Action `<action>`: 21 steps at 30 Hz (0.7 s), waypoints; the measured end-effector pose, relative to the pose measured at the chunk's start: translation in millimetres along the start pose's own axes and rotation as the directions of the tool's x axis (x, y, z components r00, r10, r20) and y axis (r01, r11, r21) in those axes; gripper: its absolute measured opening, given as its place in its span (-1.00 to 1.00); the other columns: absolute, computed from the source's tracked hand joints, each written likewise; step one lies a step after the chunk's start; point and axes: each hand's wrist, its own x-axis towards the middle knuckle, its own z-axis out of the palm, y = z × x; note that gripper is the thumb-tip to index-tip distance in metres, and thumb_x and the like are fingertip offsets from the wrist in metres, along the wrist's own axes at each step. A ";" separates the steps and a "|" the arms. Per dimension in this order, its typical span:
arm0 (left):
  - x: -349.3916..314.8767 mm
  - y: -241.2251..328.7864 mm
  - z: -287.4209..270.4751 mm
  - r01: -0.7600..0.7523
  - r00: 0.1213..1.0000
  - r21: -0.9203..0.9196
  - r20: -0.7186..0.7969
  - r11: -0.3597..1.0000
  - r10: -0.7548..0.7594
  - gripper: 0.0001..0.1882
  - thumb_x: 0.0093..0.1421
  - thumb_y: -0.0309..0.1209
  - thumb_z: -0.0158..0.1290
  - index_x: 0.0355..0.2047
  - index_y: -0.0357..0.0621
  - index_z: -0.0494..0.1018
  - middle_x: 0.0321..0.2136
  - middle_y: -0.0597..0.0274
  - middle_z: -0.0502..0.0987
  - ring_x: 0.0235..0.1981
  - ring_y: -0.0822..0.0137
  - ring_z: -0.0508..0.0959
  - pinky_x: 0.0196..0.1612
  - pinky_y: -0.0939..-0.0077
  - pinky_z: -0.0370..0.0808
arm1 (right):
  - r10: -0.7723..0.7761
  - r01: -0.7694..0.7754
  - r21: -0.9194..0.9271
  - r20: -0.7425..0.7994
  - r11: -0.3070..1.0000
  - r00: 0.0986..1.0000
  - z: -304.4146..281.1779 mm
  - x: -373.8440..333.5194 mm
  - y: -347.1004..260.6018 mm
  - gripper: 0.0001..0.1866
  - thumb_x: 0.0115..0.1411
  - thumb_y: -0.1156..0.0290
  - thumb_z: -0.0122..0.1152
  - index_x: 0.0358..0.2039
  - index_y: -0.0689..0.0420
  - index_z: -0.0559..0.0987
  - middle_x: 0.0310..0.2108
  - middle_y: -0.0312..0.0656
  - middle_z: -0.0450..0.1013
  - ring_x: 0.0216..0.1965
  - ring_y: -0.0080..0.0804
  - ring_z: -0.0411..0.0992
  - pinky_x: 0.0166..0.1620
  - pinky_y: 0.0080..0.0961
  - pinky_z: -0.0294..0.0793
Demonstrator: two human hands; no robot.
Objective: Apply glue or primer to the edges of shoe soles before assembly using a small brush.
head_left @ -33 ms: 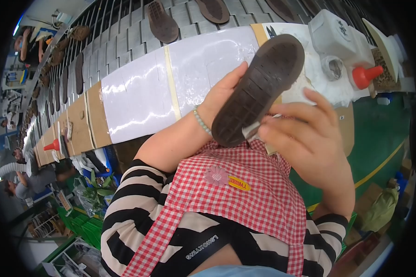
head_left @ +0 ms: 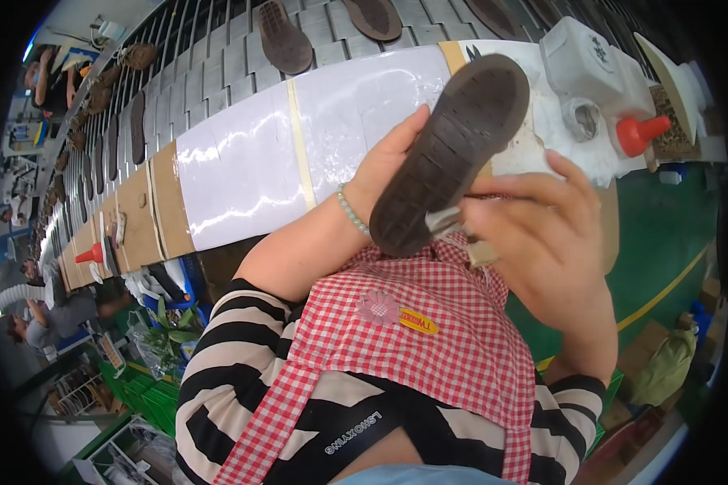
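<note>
A dark brown shoe sole (head_left: 453, 145) is held up over the near edge of the table, its treaded face toward me. My left hand (head_left: 387, 174) grips it along its left side, with the thumb showing at the edge and the other fingers hidden behind. Close to the sole's lower right edge, my right hand (head_left: 546, 234) is closed, with its fingertips around a small pale piece (head_left: 443, 220). A beige end shows below those fingers. Blur and the fingers hide what kind of thing it is.
White sheeting (head_left: 243, 162) covers the table before me. Beyond it, a slatted metal conveyor (head_left: 332, 36) carries several brown soles. White plastic containers (head_left: 582, 56) and a red-capped bottle (head_left: 641, 133) stand at right. Other people work at far left.
The sole has shifted very slightly up and left. My right hand has moved a little to the right, with the pale piece more folded at its fingertips.
</note>
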 end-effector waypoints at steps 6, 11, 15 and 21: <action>-1.4 2.0 7.3 -0.159 0.984 0.267 -0.031 0.951 0.173 -0.24 0.41 0.17 -0.30 0.37 -0.18 0.14 0.31 -0.16 0.25 0.30 -0.31 0.25 0.30 -0.16 0.31 | 0.340 -0.281 0.316 -0.152 0.906 0.928 32.6 -24.2 -4.5 -0.47 -0.21 0.41 0.60 -0.15 0.19 0.62 -0.22 -0.17 0.57 -0.09 -0.14 0.49 0.06 -0.20 0.44; 2.0 -2.1 13.1 -0.241 0.967 0.210 -0.037 0.948 0.254 -0.24 0.42 0.16 -0.32 0.36 -0.20 0.15 0.31 0.00 0.27 0.33 -0.24 0.24 0.30 -0.15 0.33 | 0.444 -0.328 0.508 -0.124 0.796 0.887 47.3 -27.2 -9.9 -0.49 -0.19 0.39 0.63 -0.19 0.20 0.61 -0.23 -0.13 0.57 -0.13 -0.14 0.50 -0.04 -0.26 0.47; 2.8 -4.3 14.6 -0.222 0.971 0.196 -0.039 0.955 0.234 -0.23 0.43 0.15 -0.33 0.38 -0.21 0.13 0.32 0.02 0.25 0.34 -0.21 0.23 0.31 -0.14 0.33 | 0.436 -0.345 0.446 -0.119 0.826 0.892 48.5 -29.3 -8.0 -0.50 -0.19 0.40 0.62 -0.20 0.19 0.60 -0.24 -0.14 0.57 -0.14 -0.15 0.51 -0.03 -0.26 0.47; 3.2 -7.5 17.8 -0.197 0.977 0.170 -0.046 0.965 0.208 -0.23 0.44 0.14 -0.38 0.40 -0.22 0.06 0.36 -0.01 0.19 0.35 -0.21 0.20 0.33 -0.12 0.30 | 0.360 -0.287 0.361 -0.152 0.887 0.921 43.6 -29.5 -2.4 -0.51 -0.20 0.39 0.61 -0.21 0.16 0.60 -0.25 -0.18 0.57 -0.15 -0.14 0.51 0.04 -0.13 0.44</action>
